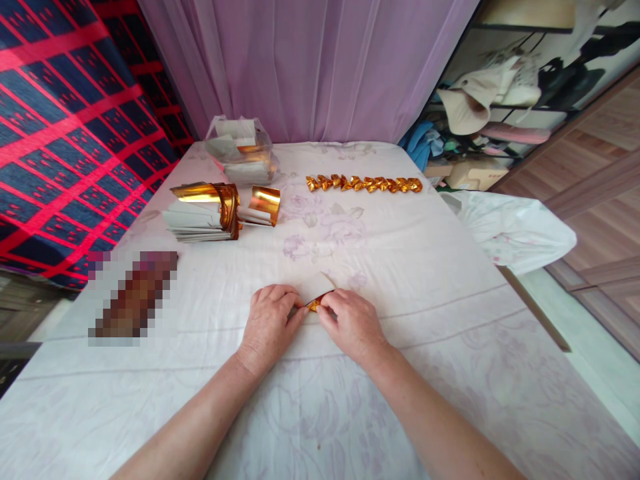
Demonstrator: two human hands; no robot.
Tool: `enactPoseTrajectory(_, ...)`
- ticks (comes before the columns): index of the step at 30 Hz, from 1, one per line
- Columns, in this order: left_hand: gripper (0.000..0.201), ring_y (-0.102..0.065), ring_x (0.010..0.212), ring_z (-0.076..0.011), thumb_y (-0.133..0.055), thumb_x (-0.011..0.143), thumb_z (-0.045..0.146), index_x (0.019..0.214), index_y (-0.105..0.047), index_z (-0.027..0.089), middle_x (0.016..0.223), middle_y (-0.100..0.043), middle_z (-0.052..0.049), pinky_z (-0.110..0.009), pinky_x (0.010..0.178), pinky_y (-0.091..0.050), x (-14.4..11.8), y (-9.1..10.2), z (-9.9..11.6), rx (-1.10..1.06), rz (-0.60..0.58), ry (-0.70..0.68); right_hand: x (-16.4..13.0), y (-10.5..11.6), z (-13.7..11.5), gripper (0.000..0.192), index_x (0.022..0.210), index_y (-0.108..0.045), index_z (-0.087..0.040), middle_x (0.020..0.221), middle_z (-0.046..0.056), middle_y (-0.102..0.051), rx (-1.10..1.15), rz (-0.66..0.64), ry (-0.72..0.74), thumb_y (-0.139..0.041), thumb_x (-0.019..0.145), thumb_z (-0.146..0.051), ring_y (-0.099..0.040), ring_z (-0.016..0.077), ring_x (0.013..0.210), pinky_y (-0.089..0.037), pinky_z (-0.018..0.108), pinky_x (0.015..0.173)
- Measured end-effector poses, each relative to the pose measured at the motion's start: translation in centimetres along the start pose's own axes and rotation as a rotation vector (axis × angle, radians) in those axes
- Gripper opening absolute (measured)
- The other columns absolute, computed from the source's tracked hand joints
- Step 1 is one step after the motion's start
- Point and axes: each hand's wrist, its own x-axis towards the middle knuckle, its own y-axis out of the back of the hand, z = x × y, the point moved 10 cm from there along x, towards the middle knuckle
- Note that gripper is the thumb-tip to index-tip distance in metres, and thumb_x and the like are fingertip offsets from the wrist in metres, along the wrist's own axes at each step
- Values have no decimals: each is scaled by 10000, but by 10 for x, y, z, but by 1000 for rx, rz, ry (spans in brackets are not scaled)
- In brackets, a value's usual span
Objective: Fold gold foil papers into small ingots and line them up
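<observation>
Pinching creased, gold-and-white paper (pixel 316 287) with fingers (pixel 327 319) over floral cloth (pixel 310 393)

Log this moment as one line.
left hand: pinching foil sheet | right hand: pinching same sheet | sheet: partly folded | farther back: foil stack, row of folded gold pieces

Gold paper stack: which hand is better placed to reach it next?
Probably the left hand: it's nearer the paper stack than the right hand is. Both hands hold the folded paper, though.

paper stack (pixel 203 217) left, bag (pixel 245 160) behind, folded pieces (pixel 369 184) right
</observation>
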Motion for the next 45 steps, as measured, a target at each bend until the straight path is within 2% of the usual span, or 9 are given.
enactPoseTrajectory(6, 128, -575, 941, -234, -592, 896, 290, 813, -655, 217, 976, -671, -45, -418, 864, -418, 0, 1, 0, -6, 11, 4, 0, 0, 1, 127, 742, -590, -230, 745, 8, -656, 58, 4, 0, -563, 856, -182, -592, 167, 718, -380, 280, 656)
enactPoseTrajectory(18, 129, -579, 962, -247, -597, 889, 282, 807, -666, 210, 999, -667, -57, -431, 863, -430, 1, 1, -1, 1, 12, 25, 1, -2, 0, 149, 729, -571, -222, 750, 23, -651, -13, -26, 0, -551, 872, -186, -579, 176, 707, -369, 291, 639)
enactPoseTrajectory(24, 131, -582, 956, -244, -599, 893, 284, 801, -660, 213, 995, -669, -57, -430, 857, -436, 0, 2, -1, 10, 36, 18, 1, 0, -1, 128, 762, -585, -225, 769, 20, -655, 48, -20, 22, -550, 883, -202, -591, 178, 749, -377, 287, 664)
enactPoseTrajectory(29, 123, -585, 957, -240, -617, 886, 285, 792, -649, 212, 996, -672, -52, -425, 855, -435, 0, 1, -1, 21, 36, 23, 2, -4, 1, 129, 737, -575, -216, 762, 11, -648, 20, -70, -8, -588, 860, -183, -583, 168, 732, -355, 277, 654)
enactPoseTrajectory(45, 75, -579, 978, -246, -640, 869, 247, 809, -636, 202, 1015, -665, -48, -424, 864, -418, -2, 1, -1, 45, 29, 31, 4, -8, 2, 148, 709, -567, -210, 743, 14, -635, -47, -91, -58, -580, 855, -188, -572, 169, 733, -329, 283, 651)
